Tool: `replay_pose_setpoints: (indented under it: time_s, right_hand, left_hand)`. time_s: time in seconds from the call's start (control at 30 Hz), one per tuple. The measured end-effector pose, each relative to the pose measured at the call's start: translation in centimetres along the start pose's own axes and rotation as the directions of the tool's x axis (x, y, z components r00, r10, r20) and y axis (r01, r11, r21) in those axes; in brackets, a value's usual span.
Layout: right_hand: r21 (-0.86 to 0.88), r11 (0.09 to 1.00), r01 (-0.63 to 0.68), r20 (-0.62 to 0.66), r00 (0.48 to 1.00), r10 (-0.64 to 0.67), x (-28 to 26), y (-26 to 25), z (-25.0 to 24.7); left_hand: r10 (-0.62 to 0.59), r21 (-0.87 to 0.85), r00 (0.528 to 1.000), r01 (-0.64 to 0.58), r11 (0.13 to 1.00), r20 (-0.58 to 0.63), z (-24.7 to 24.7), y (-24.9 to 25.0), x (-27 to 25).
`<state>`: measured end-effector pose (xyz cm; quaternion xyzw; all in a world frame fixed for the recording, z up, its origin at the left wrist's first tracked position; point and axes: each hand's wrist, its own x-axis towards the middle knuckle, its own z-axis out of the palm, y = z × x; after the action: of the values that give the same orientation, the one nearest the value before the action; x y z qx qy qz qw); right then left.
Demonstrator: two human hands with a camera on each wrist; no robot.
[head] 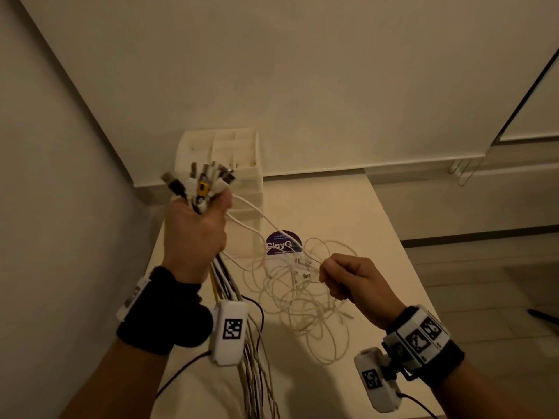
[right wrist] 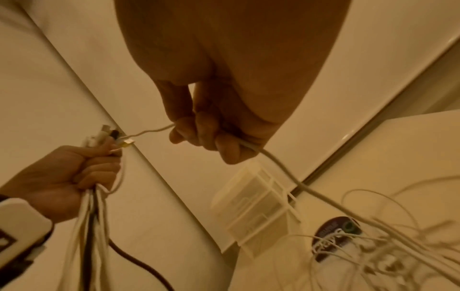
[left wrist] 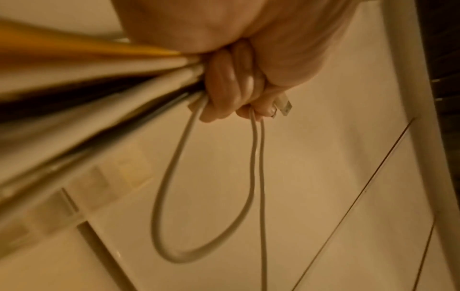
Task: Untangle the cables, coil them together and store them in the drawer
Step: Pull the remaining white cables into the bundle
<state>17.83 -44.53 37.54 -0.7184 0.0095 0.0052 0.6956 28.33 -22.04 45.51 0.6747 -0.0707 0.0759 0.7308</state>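
My left hand is raised and grips a bundle of cables; their USB plugs fan out above the fist, and white, yellow and black strands hang below. A white loop dangles from the fist in the left wrist view. My right hand grips a single white cable that runs between the fist and the tangle. A tangled heap of thin white cables lies on the table between both hands. A white drawer unit stands behind the left hand.
A round dark sticker lies on the table under the tangle. Walls stand to the left and behind. The table's right edge drops to a tiled floor. Black camera leads trail from my wrists.
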Motion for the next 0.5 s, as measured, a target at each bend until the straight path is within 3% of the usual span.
replay_pose_setpoints:
  time_s: [0.13, 0.27, 0.37, 0.43, 0.5]
  right_hand:
    - [-0.155, 0.988, -0.024, -0.077, 0.997, 0.012, 0.1, 2.2, -0.7]
    - [-0.167, 0.984, -0.067, -0.213, 0.977, 0.03, 1.4, 2.7, -1.0]
    - [-0.109, 0.987, -0.119, -0.286, 0.955, 0.083, 2.7, 2.1, -1.3]
    - [-0.058, 0.99, -0.126, -0.296, 0.95, 0.104, 3.2, 1.3, -1.5]
    - [-0.029, 0.994, -0.103, -0.227, 0.969, 0.094, 3.5, 0.1, -1.3]
  left_hand:
    - [0.031, -0.083, 0.983, -0.046, 0.996, -0.181, -2.7, 1.2, 1.7]
    - [0.108, 0.158, 0.959, -0.067, 0.985, -0.261, -3.9, 0.4, 2.1]
    - [0.244, 0.31, 0.91, -0.138, 0.941, -0.336, -3.1, 0.2, 0.4]
    - [0.272, 0.303, 0.923, -0.186, 0.935, -0.273, -1.4, 0.5, -1.1]
    - [0.168, 0.241, 0.985, -0.152, 0.959, -0.045, 0.7, 0.3, -2.7]
